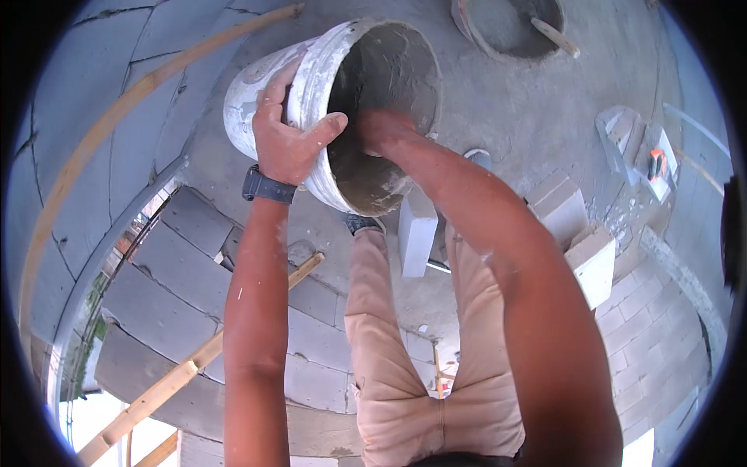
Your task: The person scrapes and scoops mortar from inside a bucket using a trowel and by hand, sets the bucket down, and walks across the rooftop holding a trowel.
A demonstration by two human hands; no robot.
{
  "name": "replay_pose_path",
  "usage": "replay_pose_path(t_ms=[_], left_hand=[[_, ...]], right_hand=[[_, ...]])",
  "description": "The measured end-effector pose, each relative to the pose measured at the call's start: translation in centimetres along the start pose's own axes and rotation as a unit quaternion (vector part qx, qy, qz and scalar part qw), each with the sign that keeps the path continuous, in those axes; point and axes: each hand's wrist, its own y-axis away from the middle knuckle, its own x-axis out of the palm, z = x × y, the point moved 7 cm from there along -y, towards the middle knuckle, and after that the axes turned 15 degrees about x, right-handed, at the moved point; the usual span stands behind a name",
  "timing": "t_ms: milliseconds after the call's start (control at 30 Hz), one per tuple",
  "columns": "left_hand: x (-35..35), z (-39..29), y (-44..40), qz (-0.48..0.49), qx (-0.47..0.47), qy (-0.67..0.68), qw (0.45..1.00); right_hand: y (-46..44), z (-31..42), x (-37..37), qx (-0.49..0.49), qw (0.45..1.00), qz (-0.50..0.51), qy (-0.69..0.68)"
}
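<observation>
A white bucket (317,78), smeared with grey mortar, is tilted on its side with its mouth toward me. My left hand (294,140) grips its rim, the thumb over the edge and the fingers along the outer wall. Inside the mouth is my right hand (385,131), its fingers hidden in shadow; what it holds, if anything, does not show. Wet grey mortar (405,70) coats the bucket's inner wall.
A second bucket (464,23) with a wooden handle (554,37) across it stands at the top. White blocks (419,233) sit near my legs, more blocks (589,265) to the right. A metal tool with an orange grip (657,165) lies far right. Wooden poles (183,373) lean at left.
</observation>
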Motion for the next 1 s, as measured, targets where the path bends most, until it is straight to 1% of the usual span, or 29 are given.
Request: replay_pose_path(t_ms=[33, 100, 133, 167, 200, 233, 267, 300, 367, 400, 433, 467, 500, 533, 567, 600, 633, 667, 700, 733, 767, 800, 833, 867, 900, 967, 1000], left_hand=[[0.1, 0.0, 0.1, 0.006, 0.000, 0.005, 1.000], [-0.3, 0.8, -0.1, -0.013, -0.029, 0.032, 0.999], [-0.4, 0.9, -0.4, -0.028, -0.029, 0.055, 0.998], [-0.4, 0.7, -0.4, -0.026, -0.035, 0.057, 0.997], [-0.4, 0.6, -0.7, -0.032, -0.051, 0.088, 0.994], [-0.2, 0.6, -0.6, -0.035, -0.068, 0.116, 0.990], [0.0, 0.5, -0.4, -0.029, -0.069, 0.116, 0.990], [0.3, 0.3, -0.2, -0.014, -0.050, 0.096, 0.994], [0.2, -0.2, 0.1, 0.012, -0.008, 0.049, 0.999], [0.5, -0.6, 0.4, 0.028, -0.011, 0.053, 0.998], [0.5, -1.0, 0.9, 0.041, 0.011, 0.019, 0.999], [0.4, -0.7, 1.2, 0.027, 0.015, 0.034, 0.999], [0.3, -0.3, 1.8, 0.024, 0.013, 0.057, 0.998], [-0.3, -0.2, 2.2, 0.023, -0.013, 0.079, 0.996], [-1.1, 0.1, 1.6, 0.012, -0.029, 0.094, 0.995], [-1.6, -0.2, 1.3, -0.018, -0.024, 0.120, 0.992], [-2.0, 0.2, 1.1, -0.023, -0.023, 0.115, 0.993], [-2.3, 0.5, 1.4, -0.026, -0.031, 0.116, 0.992], [-2.5, 0.6, 1.9, -0.025, -0.039, 0.120, 0.992], [-2.2, 0.7, 2.1, 0.001, -0.049, 0.128, 0.990], [-2.1, 0.8, 2.4, 0.005, -0.050, 0.127, 0.991], [-1.9, 0.4, 2.6, 0.013, -0.023, 0.105, 0.994], [-1.7, -0.2, 2.5, 0.020, 0.006, 0.084, 0.996], [-1.8, -0.6, 2.3, 0.018, 0.011, 0.074, 0.997], [-1.8, -0.8, 2.5, 0.019, 0.009, 0.073, 0.997], [-2.0, -1.1, 2.6, 0.017, 0.005, 0.074, 0.997], [-2.1, -1.1, 2.7, 0.019, 0.027, 0.057, 0.998]], right_hand=[[1.5, 0.1, -0.2, 0.006, 1.000, 0.003, -0.004], [4.6, 2.5, -2.3, -0.116, 0.983, -0.128, 0.062], [5.4, 3.1, -3.7, -0.148, 0.958, -0.237, 0.069], [6.3, 3.5, -5.1, -0.175, 0.920, -0.342, 0.072], [5.6, 3.5, -6.3, -0.171, 0.922, -0.339, 0.069], [4.2, 3.6, -7.5, -0.168, 0.930, -0.308, 0.110], [2.9, 3.6, -8.1, -0.165, 0.934, -0.279, 0.152], [1.4, 3.1, -7.5, -0.164, 0.934, -0.279, 0.148], [-3.1, 1.6, -3.0, -0.111, 0.973, -0.203, 0.023], [-4.4, 1.5, 1.0, -0.077, 0.973, -0.195, -0.093], [-5.1, 1.7, 3.7, -0.042, 0.959, -0.189, -0.205], [-4.4, 2.6, 2.8, -0.046, 0.958, -0.192, -0.209], [-3.5, 2.9, 3.1, -0.017, 0.975, -0.085, -0.204], [-1.9, 2.8, 4.7, 0.012, 0.980, 0.033, -0.197], [-0.8, 2.8, 4.4, 0.013, 0.979, 0.034, -0.200], [-0.4, 2.8, 2.5, 0.004, 0.981, -0.045, -0.186], [0.3, 2.7, 0.9, -0.006, 0.979, -0.116, -0.169], [1.8, 2.8, -0.6, -0.086, 0.963, -0.218, -0.130], [1.0, 2.9, -0.1, -0.084, 0.966, -0.208, -0.132], [-0.4, 3.1, -1.2, -0.081, 0.953, -0.265, -0.125], [-1.4, 3.3, -2.0, -0.079, 0.936, -0.324, -0.117], [-2.0, 3.3, -1.5, -0.079, 0.935, -0.323, -0.120], [-3.1, 3.0, -0.4, -0.070, 0.946, -0.290, -0.126], [-4.1, 3.0, 0.9, -0.059, 0.955, -0.257, -0.133], [-4.2, 3.1, 2.4, -0.060, 0.956, -0.255, -0.133], [-4.3, 2.8, 5.7, -0.004, 0.968, -0.201, -0.152], [-3.9, 3.1, 5.9, -0.002, 0.966, -0.204, -0.156]])
